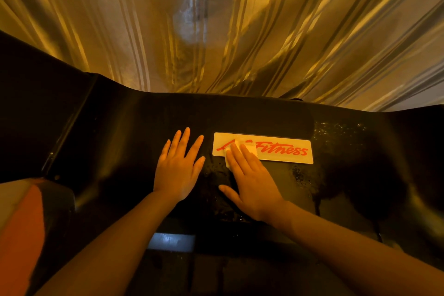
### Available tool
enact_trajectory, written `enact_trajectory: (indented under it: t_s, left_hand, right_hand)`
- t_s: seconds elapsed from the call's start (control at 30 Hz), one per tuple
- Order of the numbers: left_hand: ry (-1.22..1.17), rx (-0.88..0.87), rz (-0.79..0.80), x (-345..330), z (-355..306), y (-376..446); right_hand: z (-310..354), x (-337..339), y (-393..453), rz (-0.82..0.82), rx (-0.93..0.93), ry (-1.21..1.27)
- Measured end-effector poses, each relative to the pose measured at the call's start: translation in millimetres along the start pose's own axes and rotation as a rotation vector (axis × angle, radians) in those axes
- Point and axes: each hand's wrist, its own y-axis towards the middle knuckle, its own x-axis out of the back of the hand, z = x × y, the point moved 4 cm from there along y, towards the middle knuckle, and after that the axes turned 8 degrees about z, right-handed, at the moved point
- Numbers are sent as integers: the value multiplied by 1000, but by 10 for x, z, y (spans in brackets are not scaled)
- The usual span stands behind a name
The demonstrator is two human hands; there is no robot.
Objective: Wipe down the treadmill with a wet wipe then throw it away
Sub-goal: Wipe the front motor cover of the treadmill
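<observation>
The black treadmill hood (120,132) fills the middle of the head view, with a white label (283,151) bearing red "Fitness" lettering. My right hand (252,182) lies flat with straight fingers on a small white wet wipe (251,150), pressing it onto the label's left end. The wipe shows only past my fingertips. My left hand (179,166) rests flat on the hood just left of the label, fingers spread, holding nothing. Wet streaks and droplets (336,127) glisten on the hood around and to the right of the label.
Sheer gold striped curtains (216,26) hang just behind the hood. At the lower left sits a grey and orange side rail (26,223). A pale strip (170,241) at the belt's front edge shows between my forearms.
</observation>
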Motion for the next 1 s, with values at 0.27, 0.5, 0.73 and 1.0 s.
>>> enact_trajectory:
  t_s: [0.27,0.5,0.73,1.0]
  left_hand:
    - [4,6,10,-13,5,3]
    - [10,-3,5,-7,0,-9]
    - [8,-2,3,-13,4,-10]
    - [7,1,32,-4,-3,-14]
  right_hand:
    - [-177,101,70,8,-53,3]
    - [-300,128,82,-22,-123,4]
    - [-252,49,-130,-23,-104,5]
    - [-478,160,1,20,-125,-26]
